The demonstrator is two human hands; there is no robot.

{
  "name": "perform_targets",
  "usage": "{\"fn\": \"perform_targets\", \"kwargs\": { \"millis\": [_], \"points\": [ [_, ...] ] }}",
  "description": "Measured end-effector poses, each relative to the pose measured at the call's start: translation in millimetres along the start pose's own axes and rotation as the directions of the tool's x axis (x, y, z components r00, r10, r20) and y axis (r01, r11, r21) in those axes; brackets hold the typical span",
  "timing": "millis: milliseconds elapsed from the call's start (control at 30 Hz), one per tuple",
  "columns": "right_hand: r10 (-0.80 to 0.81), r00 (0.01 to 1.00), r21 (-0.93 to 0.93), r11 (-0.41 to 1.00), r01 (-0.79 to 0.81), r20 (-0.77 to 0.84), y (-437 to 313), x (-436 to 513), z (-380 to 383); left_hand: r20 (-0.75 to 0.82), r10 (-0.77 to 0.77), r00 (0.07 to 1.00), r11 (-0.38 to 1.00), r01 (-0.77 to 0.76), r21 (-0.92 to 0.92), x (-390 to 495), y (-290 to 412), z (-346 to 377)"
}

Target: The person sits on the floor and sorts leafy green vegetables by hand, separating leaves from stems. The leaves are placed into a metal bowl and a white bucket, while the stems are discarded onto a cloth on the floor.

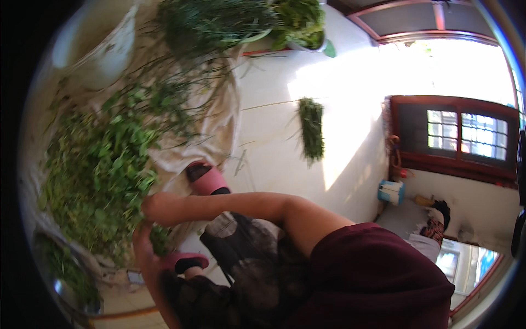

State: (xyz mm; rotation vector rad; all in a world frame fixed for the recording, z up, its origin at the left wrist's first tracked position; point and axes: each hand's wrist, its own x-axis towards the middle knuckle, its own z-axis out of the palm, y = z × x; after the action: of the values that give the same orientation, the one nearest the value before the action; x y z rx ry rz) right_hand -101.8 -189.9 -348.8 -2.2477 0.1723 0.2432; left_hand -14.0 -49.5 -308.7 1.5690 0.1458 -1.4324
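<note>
My right hand (pixel 162 209) is curled at the edge of a large heap of leafy green stems (pixel 98 177); its fingers are blurred, and what they grip cannot be told. Just below it, touching or nearly so, my left hand (pixel 144 242) is bent around a small bunch of leafy greens (pixel 159 239). The heap lies on a pale cloth (pixel 176 154) spread over the floor. Thin, grass-like green stalks (pixel 176 98) lie scattered over the cloth's upper part. A neat bundle of thin green stalks (pixel 311 129) rests apart on the pale floor.
A whitish bucket (pixel 107 61) stands at the upper left. Beyond the heap are a full load of thin stalks (pixel 213 24) and a container of leafy greens (pixel 304 24). A metal basin (pixel 92 306) with greens sits at the lower left. My feet wear pink slippers (pixel 211 181). Sunlight enters by an opening.
</note>
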Motion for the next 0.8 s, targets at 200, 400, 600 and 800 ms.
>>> {"fn": "perform_targets", "kwargs": {
  "millis": [200,400,600,800],
  "points": [
    [-0.163,0.939,-0.004,0.985,0.170,-0.301,-20,-3,11,-0.154,0.054,0.987,0.960,-0.093,-0.262,11,-15,-32],
    [-0.022,0.981,0.183,0.983,-0.013,0.191,-1,-34,16,0.016,0.271,0.962,0.659,-0.173,-0.732,-4,-24,-76],
    [0.278,0.961,0.080,0.957,-0.277,0.011,29,-10,29,0.012,0.202,0.979,0.477,-0.088,-0.875,-3,-48,-83],
    [0.317,0.909,-0.112,0.927,-0.357,-0.270,71,32,31,0.113,0.280,0.953,0.397,-0.008,-0.918,17,-46,-70]
  ]
}}
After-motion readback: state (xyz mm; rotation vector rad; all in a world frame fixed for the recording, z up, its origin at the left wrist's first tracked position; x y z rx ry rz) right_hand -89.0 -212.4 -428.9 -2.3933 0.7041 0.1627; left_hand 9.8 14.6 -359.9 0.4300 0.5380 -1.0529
